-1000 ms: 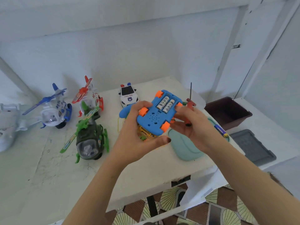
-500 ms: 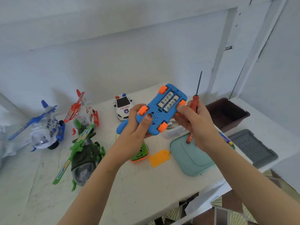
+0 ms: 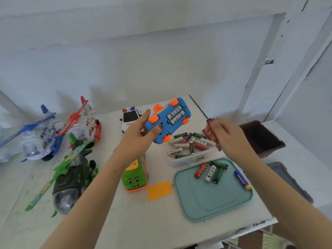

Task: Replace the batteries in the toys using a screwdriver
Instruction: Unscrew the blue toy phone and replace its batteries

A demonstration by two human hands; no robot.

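My left hand (image 3: 137, 135) holds a blue toy car (image 3: 168, 121) with orange wheels, underside up above the table; two white batteries show in its open compartment. Apart from the car on its right, my right hand (image 3: 225, 134) grips a red-handled screwdriver (image 3: 206, 123), shaft pointing up and left. An orange battery cover (image 3: 159, 190) lies on the table. A clear tub of batteries (image 3: 190, 146) stands under the car. Several loose batteries (image 3: 210, 171) lie on a teal lid (image 3: 213, 196).
A green bus toy (image 3: 134, 177) sits below my left hand. A police car (image 3: 129, 116), a green helicopter (image 3: 71, 169), a red-white plane (image 3: 82, 123) and a blue-white plane (image 3: 38, 139) fill the left. A brown bin (image 3: 260, 137) and grey lid (image 3: 289, 178) are on the right.
My right hand has come off the blue car and moved right with the screwdriver. The left hand alone now holds the car. The view has tilted down, showing the batteries.
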